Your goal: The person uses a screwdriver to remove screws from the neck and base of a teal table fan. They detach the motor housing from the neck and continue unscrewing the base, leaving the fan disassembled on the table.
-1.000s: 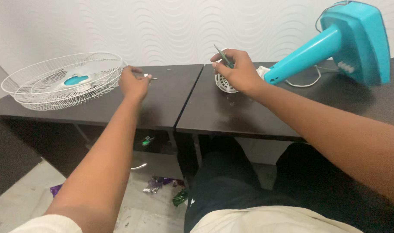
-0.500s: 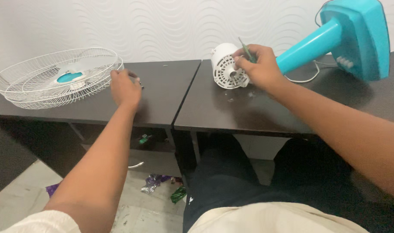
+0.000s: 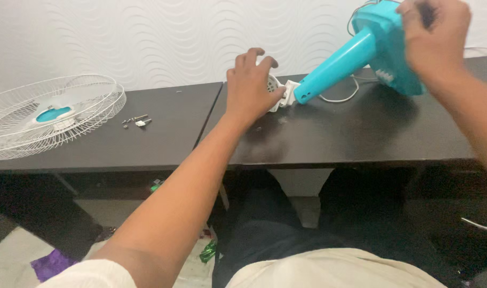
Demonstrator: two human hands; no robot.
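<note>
1. While both arms stretch out over the dark tables, the biggest piece in play is the turquoise fan stand, lying tilted with its broad base up at the far right and its slim neck pointing down-left onto the right-hand tabletop.
2. And there's the white wire fan guard, lying flat on the left table with a turquoise hub at its centre; nothing sits inside it, and it lies well apart from both hands.
3. The right hand is clamped over the top of the stand's base, fingers curled tight, with a thin dark tool poking out of the fist; what kind, I cannot tell.
4. The left hand sits at the neck's lower end, fingers spread and wrapped over the round white motor housing, touching it.
5. A white cord loops on the table just behind the neck.
6. Smallest of all, a little cluster of screws lies loose on the left table, between guard and left hand.
</note>
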